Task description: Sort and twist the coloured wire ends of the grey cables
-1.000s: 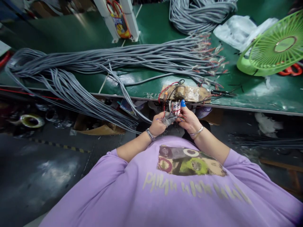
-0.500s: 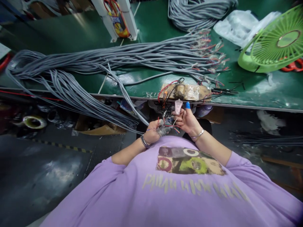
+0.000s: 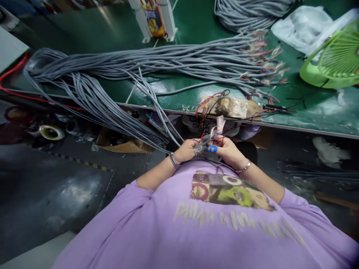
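My left hand point(image 3: 187, 151) and my right hand point(image 3: 228, 151) meet close in front of my chest, below the edge of the green table point(image 3: 314, 112). Both are closed round a small bunch of thin coloured wires point(image 3: 209, 139) at the end of a grey cable. A grey cover sits on a left fingertip, a blue one on a right finger. Red and black wires run from the bunch up to a brown taped block point(image 3: 232, 106) on the table edge.
A long bundle of grey cables point(image 3: 157, 67) lies across the table and hangs off its left front. A second coil point(image 3: 249, 11) lies at the back. A green fan point(image 3: 333, 59) and clear plastic bags point(image 3: 303, 26) sit at right. Black pliers point(image 3: 277, 108) lie beside the block.
My hands have drawn together and lower toward my chest; the right finger with the blue cover, pointing up before, now lies level across the wires. The view has shifted left.
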The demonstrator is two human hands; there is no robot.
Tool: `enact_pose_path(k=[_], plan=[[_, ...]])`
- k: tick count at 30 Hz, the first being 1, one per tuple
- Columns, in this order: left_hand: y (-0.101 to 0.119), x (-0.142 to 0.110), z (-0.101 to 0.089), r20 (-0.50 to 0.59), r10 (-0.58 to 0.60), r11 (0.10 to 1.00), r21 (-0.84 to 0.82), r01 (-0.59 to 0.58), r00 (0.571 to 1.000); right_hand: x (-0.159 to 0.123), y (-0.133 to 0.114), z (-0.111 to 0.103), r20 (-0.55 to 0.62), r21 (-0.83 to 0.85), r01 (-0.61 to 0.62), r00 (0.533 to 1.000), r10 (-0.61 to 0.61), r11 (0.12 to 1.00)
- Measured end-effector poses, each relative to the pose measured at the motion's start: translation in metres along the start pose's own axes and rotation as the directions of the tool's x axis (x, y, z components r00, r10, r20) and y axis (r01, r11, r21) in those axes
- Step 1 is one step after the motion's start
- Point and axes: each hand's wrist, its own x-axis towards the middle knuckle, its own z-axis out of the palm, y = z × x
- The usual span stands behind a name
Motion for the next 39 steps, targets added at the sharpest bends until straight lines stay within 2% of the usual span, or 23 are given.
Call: enact_pose_path(k=[3,5,11,14,19,25,29,34,36,39], plan=[[-0.001,-0.001,0.004,0.04,-0.011,0.999,0.046,0.009,0.999,-0.002,-0.001,0.004,0.005,-0.062,0.044,0.999,-0.044,0.997],[0.001,-0.005,0.007,0.022,0.006,0.999,0.041,-0.007,1.0,-0.001,-0.001,0.004,-0.014,-0.104,0.063,0.998,-0.064,0.993],[0.014,-0.018,0.016,-0.166,0.065,0.995,0.085,-0.052,0.984,0.003,0.002,0.005,-0.056,-0.092,0.06,0.996,-0.065,0.994],[0.018,-0.019,0.018,-0.241,0.039,0.999,0.03,-0.032,0.97,0.004,0.003,0.007,-0.058,-0.045,0.003,0.998,-0.006,0.999],[0.014,-0.02,0.017,-0.254,0.011,0.994,-0.105,-0.039,0.967,0.002,0.006,0.006,-0.024,-0.028,-0.024,0.999,0.024,0.999],[0.016,-0.027,0.008,-0.133,-0.148,0.987,-0.088,0.137,0.98,0.0,0.009,0.004,-0.022,-0.006,-0.031,0.999,0.031,0.999],[0.023,-0.027,0.002,-0.017,-0.153,0.98,-0.134,0.149,0.988,0.0,0.006,0.006,-0.032,0.011,0.06,0.998,-0.06,0.998],[0.022,-0.026,-0.006,0.072,-0.164,0.963,-0.204,0.175,0.984,0.0,0.0,0.01,-0.044,-0.1,0.118,0.991,-0.123,0.988],[0.02,-0.025,-0.008,0.082,-0.16,0.958,-0.227,0.175,0.984,0.001,0.0,0.011,-0.04,-0.036,0.078,0.996,-0.079,0.996],[0.018,-0.022,-0.009,0.094,-0.136,0.952,-0.264,0.157,0.986,0.003,0.001,0.01,0.067,0.131,-0.097,0.994,0.088,0.987]])
